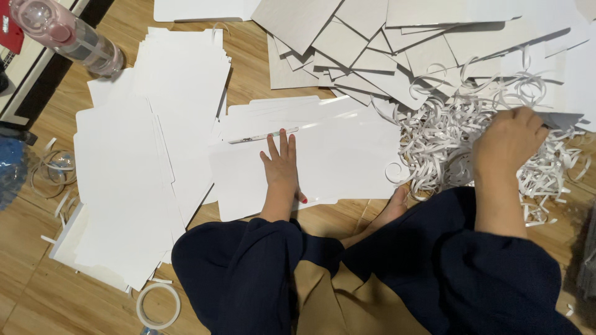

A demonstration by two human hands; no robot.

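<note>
Sorting white card sheets on a wooden floor

The left hand (282,166) presses flat on a white sheet (347,158); the right hand (509,141) reaches into curled paper strips (441,146) beside grey boards (372,43).

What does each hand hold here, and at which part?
The left hand holds nothing; it lies flat on the white card sheet. The right hand grips a grey card sheet by its near corner.

the right hand (509,139) is covering the corner of a grey cardboard sheet (562,119), so its grip is staying unclear. the pink-capped clear plastic bottle (68,34) and blue crinkled plastic bag (11,167) are running off the frame's edge.
</note>
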